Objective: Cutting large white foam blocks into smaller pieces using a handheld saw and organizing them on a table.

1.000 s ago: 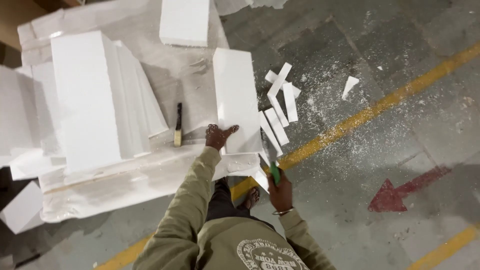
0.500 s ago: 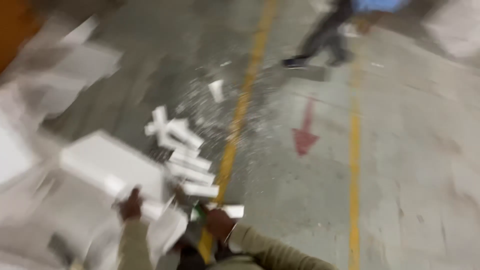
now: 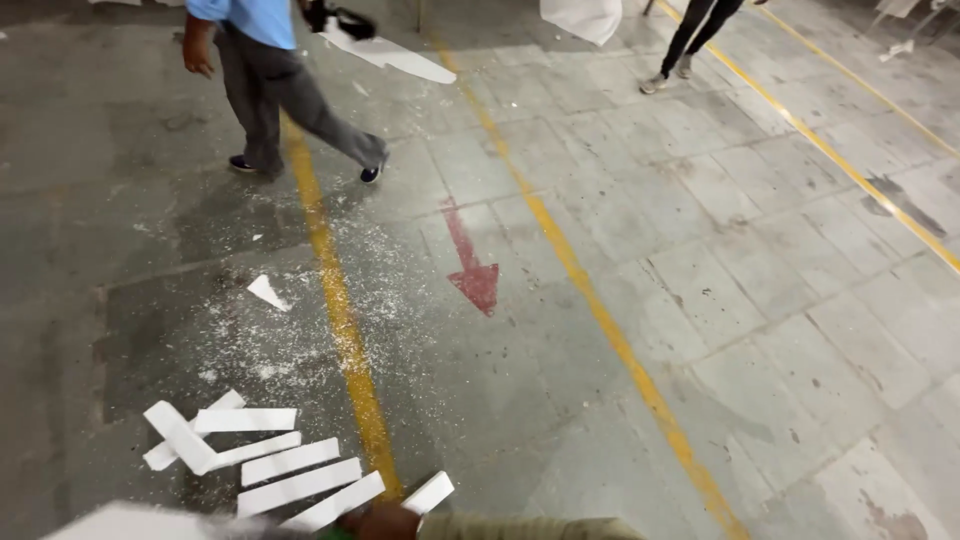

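Hand point(image 3: 385, 522) seen at bottom edge, touching a white foam strip point(image 3: 428, 493) | which hand and its grip could not be told | more strips point(image 3: 290, 462) laid on floor point(image 3: 620, 300) beside yellow line point(image 3: 340, 310)

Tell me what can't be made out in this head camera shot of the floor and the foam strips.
- Person's own hand: cut by the bottom edge; which hand and its grip cannot be told.
- The other hand: out of view.
- White foam slab, bottom left: mostly cut off.
- Walking person in blue shirt: cropped by the top edge.
- Second person: only legs show.
- White crumbs: too small to tell apart.
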